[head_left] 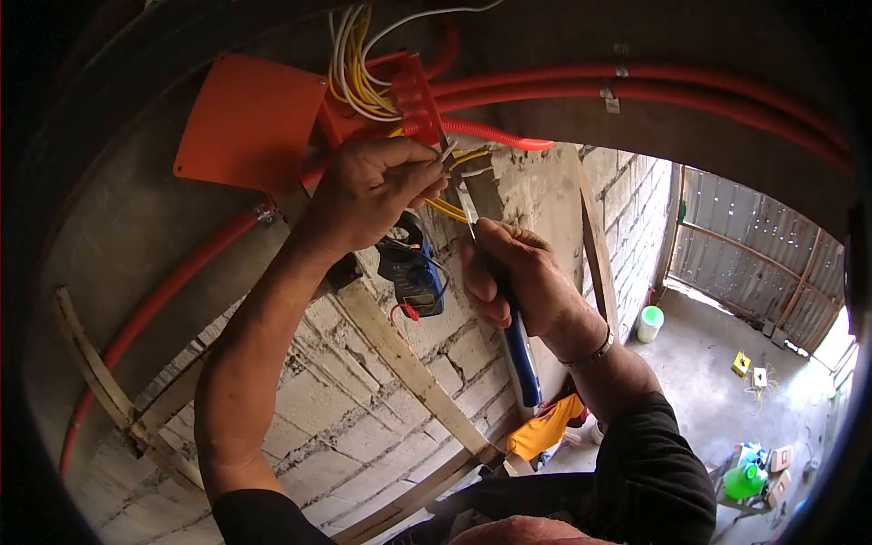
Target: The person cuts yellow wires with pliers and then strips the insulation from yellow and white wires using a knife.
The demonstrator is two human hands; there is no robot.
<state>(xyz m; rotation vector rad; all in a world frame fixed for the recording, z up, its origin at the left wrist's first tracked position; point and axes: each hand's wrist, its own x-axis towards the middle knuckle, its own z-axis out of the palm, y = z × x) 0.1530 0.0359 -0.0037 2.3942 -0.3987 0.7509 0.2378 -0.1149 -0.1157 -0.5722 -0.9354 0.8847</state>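
Up near the ceiling, my left hand (377,186) is closed in a pinch on a thin wire (449,152) beside the orange junction box (420,91). My right hand (522,282) grips a utility knife (520,350) with a long blue and black handle. Its metal blade points up, close under the pinched wire. Coiled white and yellow wires (359,73) hang out of the box. More yellow wire (445,209) passes between my two hands. Below my left hand hangs a blue multimeter (421,289) with a red clip.
A square orange cover (245,123) hangs left of the box. Orange conduits (654,82) run along the ceiling, and one (182,282) goes down the left. Wooden battens (409,363) cross the block wall. On the floor far below stand a white bucket (650,322) and a green container (745,481).
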